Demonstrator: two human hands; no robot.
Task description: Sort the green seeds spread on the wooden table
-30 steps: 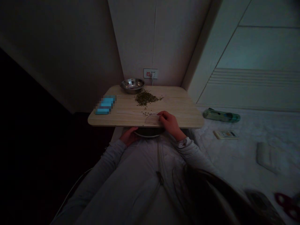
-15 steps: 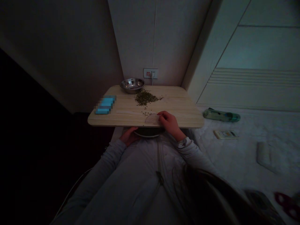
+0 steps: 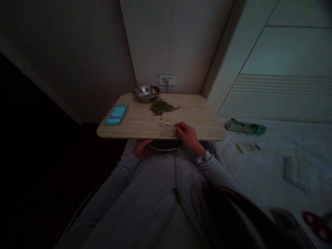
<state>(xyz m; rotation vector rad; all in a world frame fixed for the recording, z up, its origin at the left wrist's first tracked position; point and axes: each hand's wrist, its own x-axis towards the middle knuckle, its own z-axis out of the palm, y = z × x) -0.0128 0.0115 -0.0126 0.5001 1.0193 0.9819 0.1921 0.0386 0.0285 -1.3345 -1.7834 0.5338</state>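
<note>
On the small wooden table point(image 3: 199, 117) lies a spread heap of little green beans point(image 3: 161, 108), with a few strays trailing toward the near edge. My right hand point(image 3: 189, 137) is closed on the right end of a clear half-round protractor point(image 3: 168, 131), held at the tabletop by that edge. Just below the edge, a bowl with a pale rim point(image 3: 166, 150) rests at my lap, its inside dark and partly hidden by the table. My left hand point(image 3: 143, 150) grips the bowl's left side, some fingers out of sight beneath it.
A shiny steel bowl point(image 3: 146, 98) stands at the table's back left, near a wall socket point(image 3: 167, 80) with a plug. A blurred-out phone point(image 3: 116, 115) lies at the left. On the white bedding are a green pouch point(image 3: 245, 127), a small pack point(image 3: 250, 148) and red-handled scissors point(image 3: 316, 223).
The view has shifted very slightly. Both hands, the protractor and the beans hold nearly the same places.
</note>
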